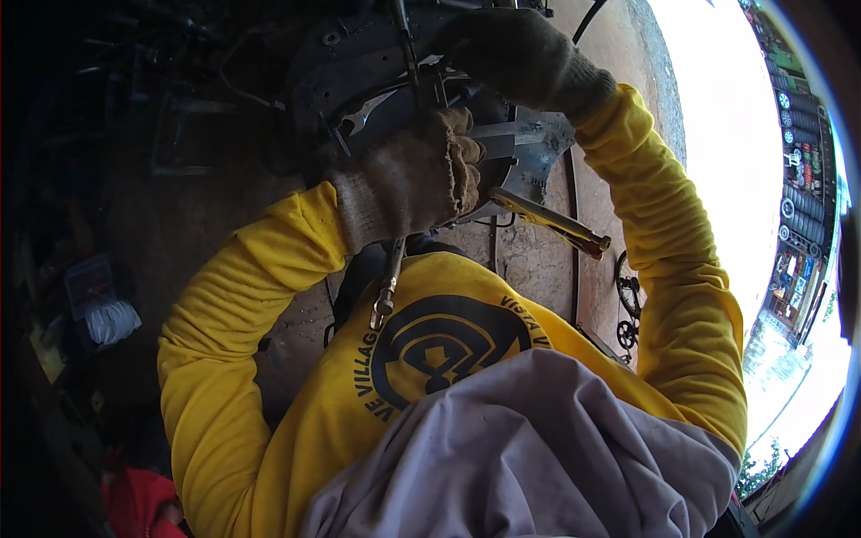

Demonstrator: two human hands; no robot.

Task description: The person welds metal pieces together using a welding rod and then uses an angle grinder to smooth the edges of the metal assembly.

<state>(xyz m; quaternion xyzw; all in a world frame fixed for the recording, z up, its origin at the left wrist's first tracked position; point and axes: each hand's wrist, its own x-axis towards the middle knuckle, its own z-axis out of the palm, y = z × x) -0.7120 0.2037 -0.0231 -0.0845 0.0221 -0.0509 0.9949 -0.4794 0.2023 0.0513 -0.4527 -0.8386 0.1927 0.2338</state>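
Nearest the camera, a grey cloth (529, 448) hung loose over your yellow sweatshirt (334, 408); had you leaned in, its slack could have draped over the work. Just beyond it, a steel tool handle (392, 273) stuck out beneath your left wrist toward your belly, where a jerk could have jabbed you.

Your gloved left hand (408, 179) had its fingers curled in beside a pale flat bar (509, 132); what lay in the palm was hidden, so its grasp could not be told. To its right, locking pliers (554, 221) seemed to bite the lower edge of a steel plate (538, 161). A knock from your right forearm might have loosened them and let the plate shift.

Farther up, your gloved right hand (516, 56) reached over the dark metal frame (345, 58); shadow hid its fingertips, so you could not be told to be holding anything. That shadow, with the thick gloves, risked a pinched finger. An apparent open-ended spanner (362, 117) lay left of centre, crowding the gap between hands and frame.

Around you, what looked like bicycle parts (626, 334) stood right, a white bag (112, 321) left. Far off, beyond glaring daylight, were tyre racks (801, 211).
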